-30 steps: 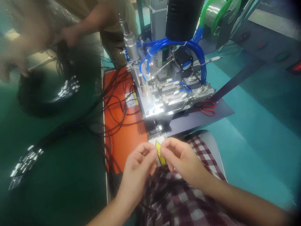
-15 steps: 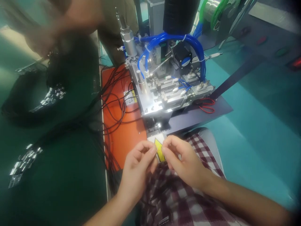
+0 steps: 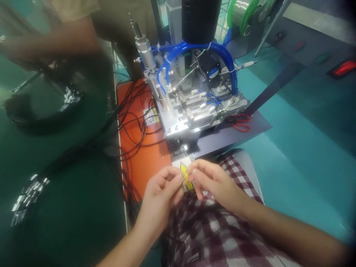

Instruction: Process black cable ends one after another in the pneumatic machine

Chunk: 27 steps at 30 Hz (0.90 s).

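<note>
Right hand (image 3: pixel 218 185) has uncurled slightly, thin strand (image 3: pixel 184 178) at left grip's (image 3: pixel 162 189) fingertips.

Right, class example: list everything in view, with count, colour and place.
Machine: one, silver, centre
Tubes: several, blue, over machine
Column: one, black, top centre
Spool: one, green, top right
Panel: one, grey, upper right
Switch: one, red, on panel
Wire: one loop, red, machine's right
Plate: one, orange, machine's left
Label: one, white-yellow, on plate
Sign: one, white-yellow, beyond fingertips
Table: one, green, left
Cables: many, black, across table and plate
Cable ends: many, silver, lower left
Co-worker: one, khaki clothing, upper left, blurred
Floor: one, teal, right
Thin piece: one visible, pale, at fingertips, unclear
Checked cloth: one, maroon-white, lap
Left hand: one, bare, lower centre
Right hand: one, bare, beside it
</note>
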Tool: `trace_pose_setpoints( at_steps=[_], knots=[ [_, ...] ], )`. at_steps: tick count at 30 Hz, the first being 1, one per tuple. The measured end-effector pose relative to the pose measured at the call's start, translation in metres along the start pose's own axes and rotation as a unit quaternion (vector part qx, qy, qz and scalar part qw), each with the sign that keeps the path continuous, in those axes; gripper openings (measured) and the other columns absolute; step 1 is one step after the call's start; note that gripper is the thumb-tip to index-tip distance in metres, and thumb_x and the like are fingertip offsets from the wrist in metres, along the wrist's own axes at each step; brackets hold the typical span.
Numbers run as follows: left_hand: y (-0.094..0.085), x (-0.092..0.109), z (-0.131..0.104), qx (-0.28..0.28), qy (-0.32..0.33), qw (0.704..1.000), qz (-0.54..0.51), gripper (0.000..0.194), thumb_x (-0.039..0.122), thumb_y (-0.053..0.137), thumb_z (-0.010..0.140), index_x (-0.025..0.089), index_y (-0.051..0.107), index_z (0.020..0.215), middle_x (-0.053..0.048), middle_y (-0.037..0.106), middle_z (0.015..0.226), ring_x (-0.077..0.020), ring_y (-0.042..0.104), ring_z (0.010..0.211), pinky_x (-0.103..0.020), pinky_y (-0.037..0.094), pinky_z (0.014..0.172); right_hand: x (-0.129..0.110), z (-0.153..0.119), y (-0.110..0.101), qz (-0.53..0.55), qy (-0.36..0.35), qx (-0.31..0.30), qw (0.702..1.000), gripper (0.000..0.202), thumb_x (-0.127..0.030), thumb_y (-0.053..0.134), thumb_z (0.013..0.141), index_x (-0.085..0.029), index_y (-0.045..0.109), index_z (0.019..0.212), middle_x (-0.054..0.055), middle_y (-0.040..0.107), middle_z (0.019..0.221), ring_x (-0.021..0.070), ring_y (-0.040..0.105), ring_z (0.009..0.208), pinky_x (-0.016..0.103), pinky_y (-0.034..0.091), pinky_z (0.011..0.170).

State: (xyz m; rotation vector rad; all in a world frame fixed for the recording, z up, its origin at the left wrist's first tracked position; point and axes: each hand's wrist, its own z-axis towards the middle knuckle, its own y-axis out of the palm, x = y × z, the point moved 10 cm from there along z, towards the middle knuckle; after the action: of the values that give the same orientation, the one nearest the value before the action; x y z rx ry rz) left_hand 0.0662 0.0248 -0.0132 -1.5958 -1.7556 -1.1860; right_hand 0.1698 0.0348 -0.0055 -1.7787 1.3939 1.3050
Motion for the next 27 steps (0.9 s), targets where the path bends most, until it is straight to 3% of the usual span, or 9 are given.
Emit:
trace_pose_setpoints(
  at_steps=[4,9,14,18,21,27],
  knots=[
    [0.001,-0.001,0.002,0.003,-0.004,1.000,-0.005,0.024,0.037,0.069,0.078,0.015,0.057,0.077,0.006,0.045,0.052,-0.0027,0.031,0.042,-0.020,0.019,0.047,-0.005,-0.003,-0.006,-0.059,-0.043,0.048,0.996,0.012,-0.030,0.054,0.089,-0.019,0.058,0.084,-0.004,0.058,0.058,0.0093,0.055,0.050,0.020,0.040,0.048],
    [-0.006,0.000,0.001,0.034,0.024,0.999,0.033,0.026,0.035,0.071,0.077,0.015,0.057,0.074,0.003,0.055,0.061,-0.0016,0.035,0.042,-0.019,0.020,0.044,-0.025,-0.008,-0.010,-0.162,-0.131,0.112,0.972,0.016,-0.021,0.056,0.085,-0.019,0.057,0.070,-0.002,0.062,0.064,0.0107,0.056,0.058,0.022,0.042,0.054],
    [-0.010,0.008,0.001,0.048,0.049,0.994,0.085,0.024,0.037,0.069,0.080,0.014,0.061,0.080,0.002,0.055,0.058,-0.0038,0.040,0.044,-0.019,0.027,0.045,-0.011,0.004,-0.005,-0.018,-0.047,0.046,0.998,0.015,-0.021,0.057,0.085,-0.018,0.055,0.071,-0.005,0.057,0.057,0.0086,0.055,0.051,0.020,0.043,0.050],
    [-0.003,0.012,0.005,0.029,0.036,0.997,0.067,0.024,0.036,0.070,0.078,0.015,0.060,0.079,0.002,0.056,0.058,-0.0043,0.042,0.043,-0.018,0.028,0.044,-0.020,0.007,-0.010,0.007,-0.097,0.058,0.994,0.006,-0.024,0.061,0.084,-0.018,0.063,0.084,-0.003,0.063,0.066,0.0101,0.060,0.057,0.022,0.047,0.055],
    [0.002,0.017,0.008,0.025,0.042,0.996,0.076,0.023,0.036,0.068,0.081,0.016,0.058,0.078,0.003,0.056,0.058,-0.0047,0.042,0.043,-0.018,0.028,0.044,-0.025,0.007,-0.018,0.014,-0.131,0.086,0.988,0.009,-0.024,0.062,0.083,-0.018,0.063,0.077,-0.003,0.064,0.065,0.0104,0.060,0.058,0.022,0.048,0.057],
    [0.003,0.039,0.009,0.061,0.159,0.978,0.119,0.016,0.030,0.067,0.082,0.018,0.058,0.079,0.003,0.053,0.069,-0.0057,0.044,0.054,-0.019,0.033,0.050,-0.026,0.018,-0.024,0.054,-0.085,0.089,0.991,0.014,-0.025,0.065,0.080,-0.016,0.059,0.073,-0.005,0.060,0.055,0.0088,0.057,0.052,0.022,0.046,0.055]
  ],
)
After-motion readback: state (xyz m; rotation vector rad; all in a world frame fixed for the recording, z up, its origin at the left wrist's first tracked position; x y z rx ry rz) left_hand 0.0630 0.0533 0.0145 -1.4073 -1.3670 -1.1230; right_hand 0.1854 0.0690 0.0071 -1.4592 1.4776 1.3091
